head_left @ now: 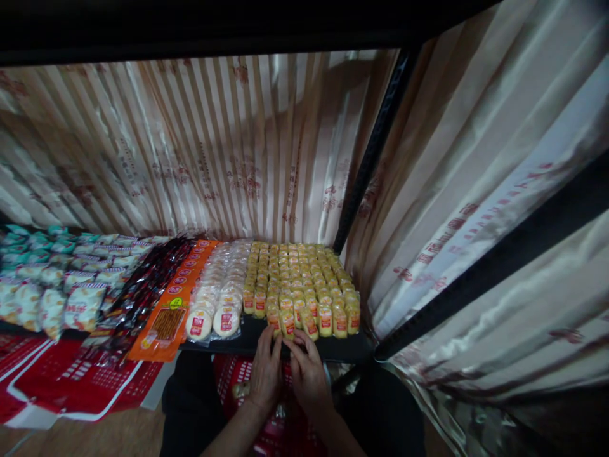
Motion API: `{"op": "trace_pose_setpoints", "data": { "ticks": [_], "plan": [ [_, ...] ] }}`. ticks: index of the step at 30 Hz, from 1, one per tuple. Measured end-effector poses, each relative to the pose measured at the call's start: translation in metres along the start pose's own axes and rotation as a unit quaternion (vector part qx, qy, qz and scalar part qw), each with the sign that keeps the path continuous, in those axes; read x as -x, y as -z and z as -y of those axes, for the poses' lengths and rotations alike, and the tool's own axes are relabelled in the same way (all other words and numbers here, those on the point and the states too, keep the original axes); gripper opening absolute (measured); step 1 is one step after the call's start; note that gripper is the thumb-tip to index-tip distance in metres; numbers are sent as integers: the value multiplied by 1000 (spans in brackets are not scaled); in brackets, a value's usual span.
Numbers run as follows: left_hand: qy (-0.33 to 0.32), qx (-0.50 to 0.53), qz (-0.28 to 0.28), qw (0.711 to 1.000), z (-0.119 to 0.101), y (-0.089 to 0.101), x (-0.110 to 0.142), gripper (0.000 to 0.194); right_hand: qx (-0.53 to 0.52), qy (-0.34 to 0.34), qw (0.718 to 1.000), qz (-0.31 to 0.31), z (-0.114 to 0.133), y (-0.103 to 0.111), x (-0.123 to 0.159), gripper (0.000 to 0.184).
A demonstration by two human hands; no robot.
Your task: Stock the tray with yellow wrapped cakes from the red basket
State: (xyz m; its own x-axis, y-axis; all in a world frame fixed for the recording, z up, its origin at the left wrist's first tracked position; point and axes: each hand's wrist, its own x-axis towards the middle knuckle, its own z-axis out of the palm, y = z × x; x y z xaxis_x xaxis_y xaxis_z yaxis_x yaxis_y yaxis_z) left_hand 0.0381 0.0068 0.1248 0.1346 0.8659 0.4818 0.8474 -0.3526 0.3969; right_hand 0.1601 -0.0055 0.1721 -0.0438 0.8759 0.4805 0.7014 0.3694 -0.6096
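Note:
Several rows of small yellow-wrapped snack packets (325,318) with red-and-white labels stand at the right end of a black shelf (223,344). Both hands meet at the front edge of these rows. My left hand (265,370) has its fingers drawn together against a front packet (288,324). Beside it, my right hand (307,374) is closed with its fingertips at the base of a slightly tilted packet (309,324). The fingers partly cover the lower ends of these packets, and the exact grip is hard to see.
Left of the yellow rows lie round white crackers (226,320) in clear wrap, orange snack bags (164,327), dark shiny packets (137,285) and white-and-teal bags (84,304). A red basket (233,374) sits below, between my knees. Black posts (373,152) and a pale curtain (266,139) border the shelf.

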Motion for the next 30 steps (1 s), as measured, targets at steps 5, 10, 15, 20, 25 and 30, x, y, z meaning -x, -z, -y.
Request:
{"op": "trace_pose_setpoints", "data": {
  "ticks": [5,10,15,20,25,30],
  "plan": [
    [7,7,2,1000,7,-9,-5,47,31,-22,999,28,-1,-9,-4,47],
    [7,17,13,1000,10,-9,-11,52,15,-24,999,15,-9,-16,-1,43],
    [-1,17,-10,1000,13,-12,-17,57,-5,-8,1000,12,-16,-18,1,43],
    [-17,2,-39,999,15,-11,-24,57,-8,-5,1000,1,-20,-21,3,44],
    [-36,-32,-53,997,17,-9,-29,56,3,11,1000,-6,-23,-22,3,45],
    [-46,-77,-69,994,14,-15,-31,52,36,19,999,-26,-18,-14,0,43]
  ]
}}
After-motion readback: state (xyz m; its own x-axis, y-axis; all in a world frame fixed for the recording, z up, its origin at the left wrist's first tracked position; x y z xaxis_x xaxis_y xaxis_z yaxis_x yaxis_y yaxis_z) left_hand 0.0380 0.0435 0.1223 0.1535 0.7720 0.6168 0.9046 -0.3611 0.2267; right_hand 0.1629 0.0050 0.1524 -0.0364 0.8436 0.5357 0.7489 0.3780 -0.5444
